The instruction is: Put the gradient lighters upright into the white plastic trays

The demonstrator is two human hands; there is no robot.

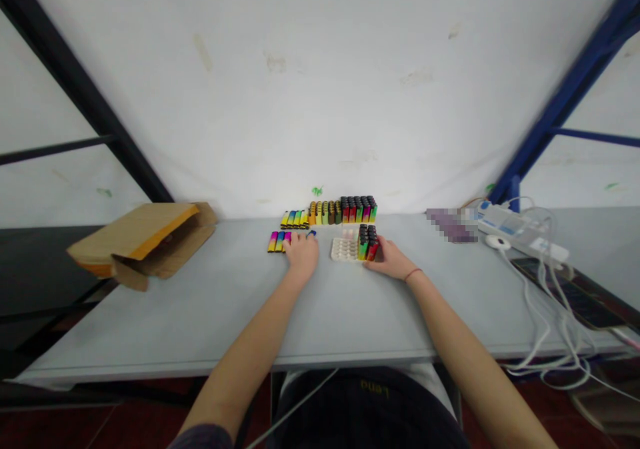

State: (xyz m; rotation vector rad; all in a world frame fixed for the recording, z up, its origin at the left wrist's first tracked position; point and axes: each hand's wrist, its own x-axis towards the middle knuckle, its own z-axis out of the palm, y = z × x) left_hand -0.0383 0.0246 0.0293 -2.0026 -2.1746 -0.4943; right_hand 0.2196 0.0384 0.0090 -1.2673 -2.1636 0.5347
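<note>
A small white tray (pixel 345 250) with rows of round holes lies on the table. At its right end stand two columns of green and red lighters (pixel 363 246) with black tops. My right hand (pixel 393 260) is closed around that end, its thumb at the front corner and its fingers along the side. Left of the tray, my left hand (pixel 303 254) reaches over a row of lying multicoloured lighters (pixel 276 242). Its fingers are curled down and closed on a lighter, whose blue end (pixel 313 233) shows beside the fingers; the rest is hidden.
Behind the hands, yellow and dark lighters (pixel 325 213) and black-topped lighters (pixel 359 210) stand in blocks near the wall. Blue-yellow lighters (pixel 295 219) lie beside them. An open cardboard box (pixel 145 239) is left; a power strip (pixel 520 232), cables and a phone (pixel 570 292) are right.
</note>
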